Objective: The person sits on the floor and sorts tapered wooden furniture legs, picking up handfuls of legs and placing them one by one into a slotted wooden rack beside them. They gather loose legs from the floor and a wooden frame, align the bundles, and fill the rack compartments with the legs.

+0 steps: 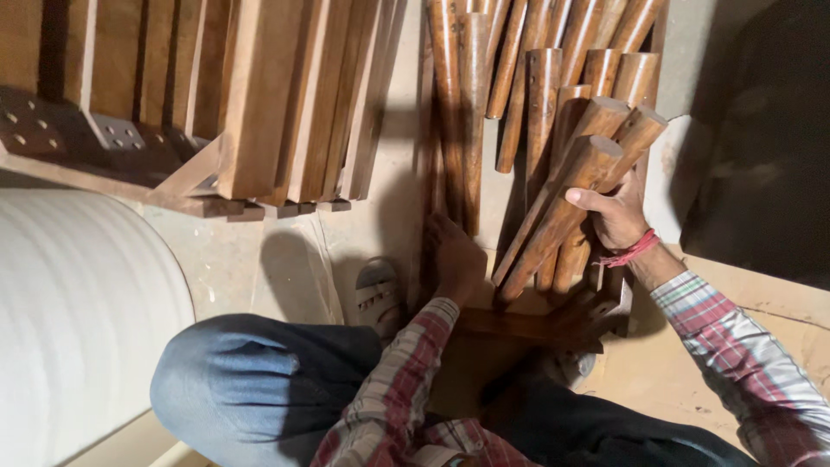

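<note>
My right hand [616, 216] grips a bundle of round, tapered, dark brown wooden legs [562, 203] that lean upright against more such legs [519, 69] stacked by the wall. A red thread is tied round that wrist. My left hand [454, 259] reaches down beside the foot of the bundle, resting against a long upright leg [471, 121]; its fingers are in shadow and I cannot tell whether they hold anything. Both sleeves are red-and-white plaid. My knees in blue jeans [251, 380] are bent below.
Flat wooden slats and frames with metal brackets [277, 95] lean at upper left. A large white foam roll [78, 320] fills the left side. A sandalled foot [378, 294] rests on the dusty floor. A dark surface [769, 147] stands at right.
</note>
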Tool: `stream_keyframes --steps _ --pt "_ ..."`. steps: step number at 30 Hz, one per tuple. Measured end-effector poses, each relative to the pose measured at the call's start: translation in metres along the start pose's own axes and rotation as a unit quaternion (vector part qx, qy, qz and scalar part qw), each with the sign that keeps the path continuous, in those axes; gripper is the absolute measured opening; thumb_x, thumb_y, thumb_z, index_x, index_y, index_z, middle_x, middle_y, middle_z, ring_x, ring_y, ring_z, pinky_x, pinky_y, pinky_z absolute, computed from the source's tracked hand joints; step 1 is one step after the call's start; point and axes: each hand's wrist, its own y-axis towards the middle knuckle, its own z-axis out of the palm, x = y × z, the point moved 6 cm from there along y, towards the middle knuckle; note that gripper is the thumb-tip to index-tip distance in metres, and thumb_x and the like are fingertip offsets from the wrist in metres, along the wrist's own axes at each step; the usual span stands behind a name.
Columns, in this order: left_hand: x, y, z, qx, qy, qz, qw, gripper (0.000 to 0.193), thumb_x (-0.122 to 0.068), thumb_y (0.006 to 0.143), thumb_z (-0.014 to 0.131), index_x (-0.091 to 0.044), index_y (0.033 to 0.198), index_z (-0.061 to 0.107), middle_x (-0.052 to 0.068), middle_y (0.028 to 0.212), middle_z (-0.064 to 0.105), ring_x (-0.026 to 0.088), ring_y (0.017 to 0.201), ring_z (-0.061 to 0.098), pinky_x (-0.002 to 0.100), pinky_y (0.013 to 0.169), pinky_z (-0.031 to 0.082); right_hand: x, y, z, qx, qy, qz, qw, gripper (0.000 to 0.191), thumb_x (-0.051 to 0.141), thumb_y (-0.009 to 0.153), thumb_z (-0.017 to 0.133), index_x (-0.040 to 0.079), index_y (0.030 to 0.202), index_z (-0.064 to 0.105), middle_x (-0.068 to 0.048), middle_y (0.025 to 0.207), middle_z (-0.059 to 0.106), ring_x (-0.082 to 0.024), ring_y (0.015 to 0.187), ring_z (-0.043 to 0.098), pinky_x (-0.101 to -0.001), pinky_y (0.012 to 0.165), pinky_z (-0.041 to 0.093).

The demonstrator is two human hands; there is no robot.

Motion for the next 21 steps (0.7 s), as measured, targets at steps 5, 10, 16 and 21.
stream_keyframes --steps 5,10,16,21 --pt "0.009 0.014 0.016 0.052 -0.152 -0.156 0.974 0.098 -0.006 0.082 0.062 0.015 0.156 0.001 0.044 0.156 0.019 0.056 0.147 0.023 0.052 0.125 0.018 -0.009 0.004 -0.017 0.015 0.03 0.027 0.999 0.077 -0.003 0.084 0.078 -0.001 0.151 0.041 -0.008 0.125 0.063 -0.018 0.111 0.066 -0.0349 0.098 0.057" --pt "0.001 0.028 0.009 0.04 -0.046 -0.107 0.992 0.119 -0.013 0.063 0.082 0.011 0.152 0.006 0.039 0.15 0.029 0.053 0.139 0.03 0.054 0.117 0.024 -0.009 0.006 -0.022 0.019 0.018 0.024 0.999 0.073 -0.003 0.084 0.079 -0.004 0.149 0.046 -0.009 0.124 0.065 -0.019 0.11 0.066 -0.0353 0.098 0.057" --pt "0.016 0.034 0.019 0.073 -0.155 -0.074 0.982 0.083 -0.009 0.081 0.055 0.011 0.155 0.023 0.037 0.118 0.064 0.047 0.107 0.066 0.05 0.093 0.055 -0.002 0.004 -0.018 -0.004 -0.002 0.025 1.0 0.074 0.0 0.08 0.081 -0.001 0.145 0.046 -0.009 0.122 0.066 -0.018 0.109 0.067 -0.035 0.097 0.058" --pt "0.028 0.032 0.014 0.041 -0.113 -0.074 0.99 0.077 -0.022 0.092 0.058 0.015 0.151 0.025 0.04 0.112 0.065 0.052 0.104 0.066 0.054 0.093 0.053 0.0 0.011 -0.008 -0.028 -0.04 0.038 0.998 0.066 0.002 0.081 0.083 -0.004 0.138 0.05 -0.012 0.121 0.066 -0.02 0.107 0.069 -0.0366 0.096 0.06"
